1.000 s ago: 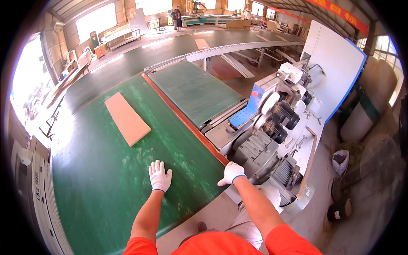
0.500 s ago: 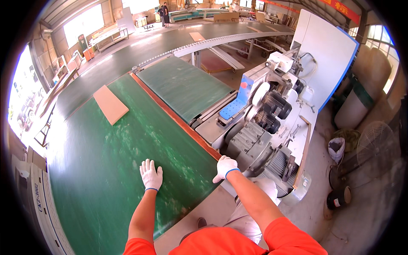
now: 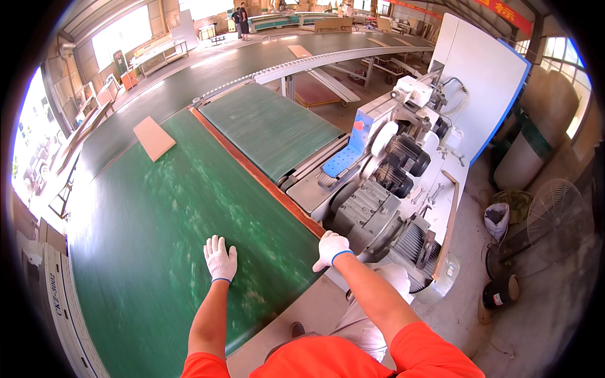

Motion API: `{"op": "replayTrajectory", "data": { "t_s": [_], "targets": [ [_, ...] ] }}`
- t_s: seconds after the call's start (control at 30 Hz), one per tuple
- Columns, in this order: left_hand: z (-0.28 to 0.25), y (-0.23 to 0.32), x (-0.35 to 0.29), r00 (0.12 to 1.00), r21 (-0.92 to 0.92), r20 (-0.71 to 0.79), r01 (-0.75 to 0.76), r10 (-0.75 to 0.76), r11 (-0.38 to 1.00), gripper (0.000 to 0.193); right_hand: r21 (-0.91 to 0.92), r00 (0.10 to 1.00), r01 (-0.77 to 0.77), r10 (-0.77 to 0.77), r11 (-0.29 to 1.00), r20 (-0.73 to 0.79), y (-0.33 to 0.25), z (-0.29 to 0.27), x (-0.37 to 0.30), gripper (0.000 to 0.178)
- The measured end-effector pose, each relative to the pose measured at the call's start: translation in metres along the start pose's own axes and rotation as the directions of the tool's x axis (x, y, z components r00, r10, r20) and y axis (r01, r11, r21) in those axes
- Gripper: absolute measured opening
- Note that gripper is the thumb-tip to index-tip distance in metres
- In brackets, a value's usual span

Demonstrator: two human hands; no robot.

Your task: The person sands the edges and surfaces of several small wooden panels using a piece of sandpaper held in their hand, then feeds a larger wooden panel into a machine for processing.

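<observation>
A wide green conveyor belt [image 3: 164, 252] spreads out before me, streaked with pale dust. My left hand [image 3: 220, 259], in a white glove, lies flat on it with the fingers stretched out and nothing held. At the belt's near right corner, my gloved right hand [image 3: 332, 250] is closed over the conveyor's edge, beside the end of a reddish-brown strip [image 3: 265, 183]. Its thumb points down toward the belt; the fingertips are partly hidden. Farther off on the belt lies a flat tan board [image 3: 154, 138], well beyond both hands.
Close to my right hand stands a machine with a grey gear motor [image 3: 368, 211] and a blue perforated plate [image 3: 341, 161]. Wrenches [image 3: 431, 196] lie on its white top. A second green belt [image 3: 271, 129] runs alongside. A fan [image 3: 554, 208] is at right. Two people [image 3: 241, 22] stand far back.
The tan board has travelled farther away from me and slightly left along the belt. Both hands keep nearly the same places.
</observation>
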State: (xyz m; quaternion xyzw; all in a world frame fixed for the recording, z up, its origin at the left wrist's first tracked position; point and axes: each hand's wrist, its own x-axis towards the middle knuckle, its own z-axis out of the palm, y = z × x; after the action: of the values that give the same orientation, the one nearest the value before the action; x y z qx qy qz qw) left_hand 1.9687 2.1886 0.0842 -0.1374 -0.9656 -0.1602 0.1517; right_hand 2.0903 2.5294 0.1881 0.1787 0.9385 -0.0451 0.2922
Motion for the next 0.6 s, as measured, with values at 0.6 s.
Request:
{"op": "replayTrajectory", "data": {
  "t_s": [0.6],
  "targets": [
    [0.0027, 0.0005, -0.0010, 1.000, -0.011, -0.011, 0.003, -0.003, 1.000, 0.053, -0.016, 1.000, 0.014, -0.014, 1.000, 0.013, 0.0009, 0.0009, 0.0037, 0.122]
  ]
}}
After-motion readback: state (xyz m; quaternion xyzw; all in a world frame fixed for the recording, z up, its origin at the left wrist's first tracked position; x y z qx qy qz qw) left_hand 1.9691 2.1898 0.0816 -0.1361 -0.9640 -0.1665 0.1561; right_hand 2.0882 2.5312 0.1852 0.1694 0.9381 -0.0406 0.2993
